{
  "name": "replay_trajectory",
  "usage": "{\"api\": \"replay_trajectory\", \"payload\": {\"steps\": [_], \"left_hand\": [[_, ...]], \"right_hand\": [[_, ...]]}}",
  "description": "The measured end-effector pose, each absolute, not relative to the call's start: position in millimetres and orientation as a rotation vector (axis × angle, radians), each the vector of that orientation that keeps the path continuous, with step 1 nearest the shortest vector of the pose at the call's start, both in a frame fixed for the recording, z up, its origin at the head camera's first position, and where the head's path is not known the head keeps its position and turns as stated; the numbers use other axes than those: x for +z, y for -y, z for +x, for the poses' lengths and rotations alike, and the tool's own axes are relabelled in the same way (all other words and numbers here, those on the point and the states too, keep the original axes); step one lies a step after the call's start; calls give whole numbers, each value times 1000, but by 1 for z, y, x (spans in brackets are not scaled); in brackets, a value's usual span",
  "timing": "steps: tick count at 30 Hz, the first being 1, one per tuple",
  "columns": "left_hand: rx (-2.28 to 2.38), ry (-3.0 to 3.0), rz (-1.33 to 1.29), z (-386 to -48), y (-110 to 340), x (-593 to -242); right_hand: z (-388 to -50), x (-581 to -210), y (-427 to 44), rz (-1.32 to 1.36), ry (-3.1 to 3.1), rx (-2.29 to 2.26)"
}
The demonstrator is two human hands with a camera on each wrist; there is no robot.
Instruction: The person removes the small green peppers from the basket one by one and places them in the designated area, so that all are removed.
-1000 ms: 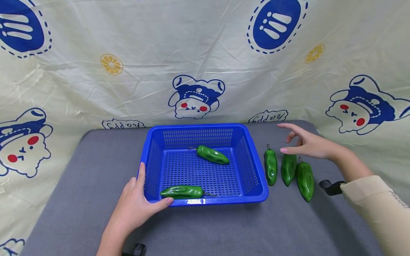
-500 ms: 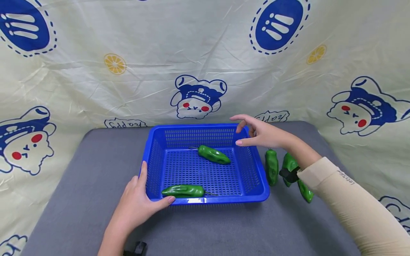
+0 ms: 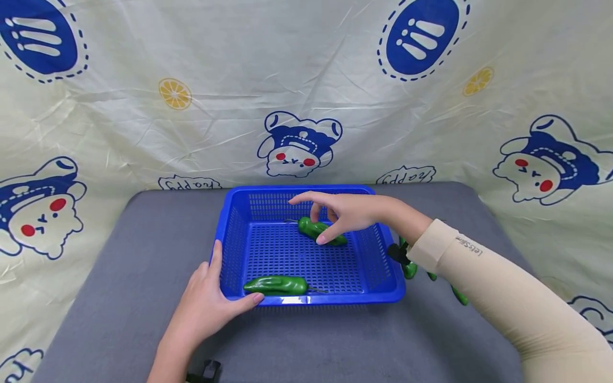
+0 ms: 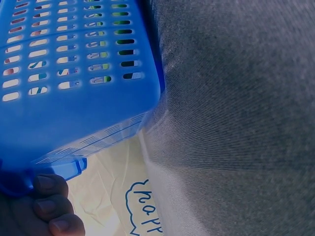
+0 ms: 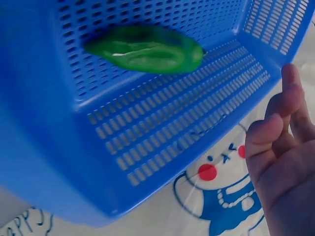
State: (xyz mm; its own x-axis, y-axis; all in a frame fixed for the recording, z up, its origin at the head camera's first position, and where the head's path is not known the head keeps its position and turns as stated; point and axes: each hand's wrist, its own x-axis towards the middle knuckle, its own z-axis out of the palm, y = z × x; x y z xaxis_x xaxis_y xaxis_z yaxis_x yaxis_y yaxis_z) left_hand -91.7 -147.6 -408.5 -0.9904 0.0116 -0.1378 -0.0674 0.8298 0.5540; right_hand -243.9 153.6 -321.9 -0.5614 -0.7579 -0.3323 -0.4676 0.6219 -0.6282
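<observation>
A blue mesh basket stands on the grey table. My left hand grips its near-left corner, thumb on the front rim and a finger along the left side; in the left wrist view fingertips show by the basket wall. Above the basket hangs my right hand, empty, fingers parted. Below it lies one green pepper, partly covered by the hand. A second pepper lies along the basket's front side. The right wrist view shows one pepper inside and my right hand beside the rim.
Right of the basket, several green peppers lie on the table, mostly hidden by the right forearm and sleeve. A printed cloth hangs behind the table.
My right hand has moved left from above the loose peppers to over the basket. My left hand keeps its grip, and the peppers have not moved.
</observation>
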Motion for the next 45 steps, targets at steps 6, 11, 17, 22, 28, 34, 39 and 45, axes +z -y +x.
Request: {"api": "replay_trajectory", "payload": {"steps": [6,11,17,22,28,34,39,45], "left_hand": [[894,-2888,-28,-91,147,-411],[880,-2885,-37,-91,146,-411],[866,-2889,-46,-93,144,-410],[852,-2894,-47,-94,145,-410],[850,-2899,-41,-94,146,-409],[852,-2892,-41,-93,146,-409],[854,-2890,-48,-92,147,-410],[855,-2891,-48,-92,148,-411]], "right_hand": [[-245,-327,-132,-984,-2112,-616],[-242,-336,-118,-968,-2043,-555],[-238,-349,-105,-946,-1994,-500],[-232,-359,-93,-961,-1992,-358],[-226,-369,-78,-976,-1951,-216],[-221,-379,-71,-974,-1942,-127],[-218,-385,-67,-972,-1939,-88],[-219,-390,-67,-951,-1922,-134]]}}
